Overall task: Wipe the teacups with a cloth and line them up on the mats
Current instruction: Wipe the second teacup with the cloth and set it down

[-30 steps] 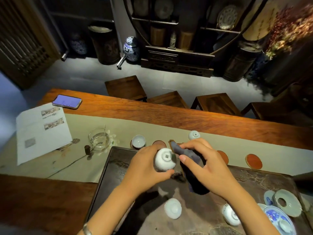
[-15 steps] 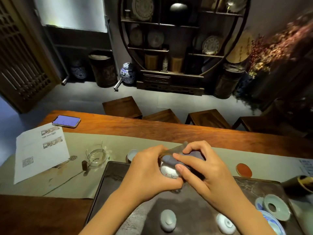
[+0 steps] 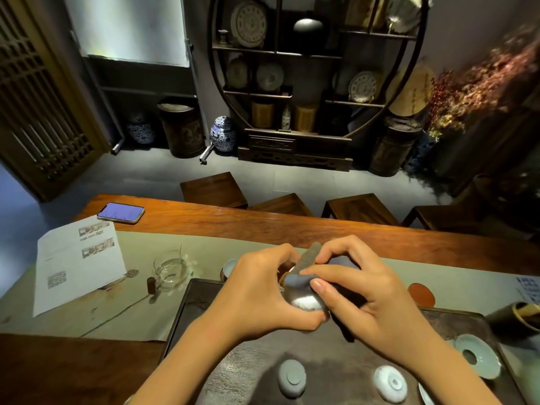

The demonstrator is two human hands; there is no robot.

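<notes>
Over the dark tray (image 3: 187, 311), we are mid-wipe. Our left hand (image 3: 257, 296) is closed around a white teacup (image 3: 305, 302), and our right hand (image 3: 359, 296) presses a dark cloth (image 3: 298, 280) over it, fingers pinched on the fabric. Only a pale patch of the cup shows beneath the cloth, so we cannot tell which way it is turned.

We judge this the wiping step, with the lining-up not yet finished. One cup (image 3: 229, 267) stands upright on the runner (image 3: 140, 311) just beyond the tray, half hidden behind our left hand; whether a mat lies under it we cannot see. A red mat (image 3: 420, 293) lies bare to the right of our hands.

Two more cups (image 3: 292, 377) (image 3: 390, 382) rest upside down on the tray near us, apparently waiting their turn. The next move, as we read it, is to free the cloth, carry the held cup out past the tray edge and set it upright on a free mat, in line with the one already standing.

A glass pitcher (image 3: 171, 271) at the tray's left corner looks empty. At right, a pale dish (image 3: 476, 359) with a hole in its middle holds nothing we can see.
</notes>
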